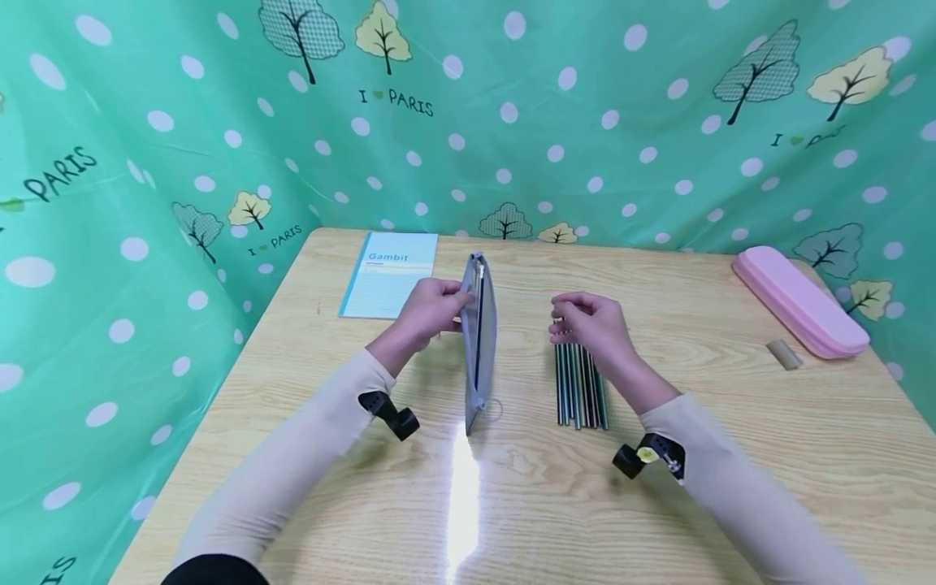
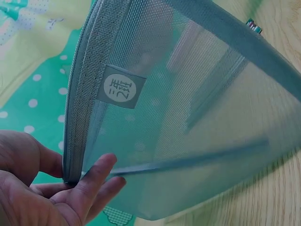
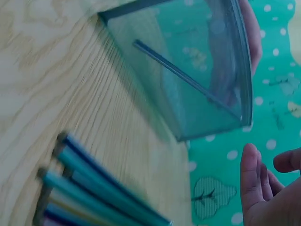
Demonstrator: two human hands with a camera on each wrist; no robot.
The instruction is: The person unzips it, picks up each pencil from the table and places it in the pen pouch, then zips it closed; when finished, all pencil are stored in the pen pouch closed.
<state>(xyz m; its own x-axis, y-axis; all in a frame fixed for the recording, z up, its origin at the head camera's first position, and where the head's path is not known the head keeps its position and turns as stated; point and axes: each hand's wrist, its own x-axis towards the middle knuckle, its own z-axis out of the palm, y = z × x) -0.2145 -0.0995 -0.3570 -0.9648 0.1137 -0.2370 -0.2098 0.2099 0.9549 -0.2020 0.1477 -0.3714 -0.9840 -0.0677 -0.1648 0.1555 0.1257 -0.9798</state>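
My left hand (image 1: 430,310) pinches a grey-blue mesh zip pouch (image 1: 488,341) by one end, holding it on edge above the table. In the left wrist view the pouch (image 2: 155,117) carries a small round-logo label (image 2: 121,88). Through its see-through side in the right wrist view, a single pencil (image 3: 181,74) lies slanted inside. To the right of the pouch, my right hand (image 1: 598,327) hovers over a row of coloured pencils (image 1: 578,390), partly covering their far ends. Thumb and fingers of the right hand (image 3: 273,193) are apart with nothing between them.
A light blue notebook (image 1: 391,280) lies at the back left of the wooden table (image 1: 556,512). Far right are a pink pencil case (image 1: 800,301) and a small grey-brown piece (image 1: 785,354). A green patterned cloth (image 1: 504,122) hangs behind the table.
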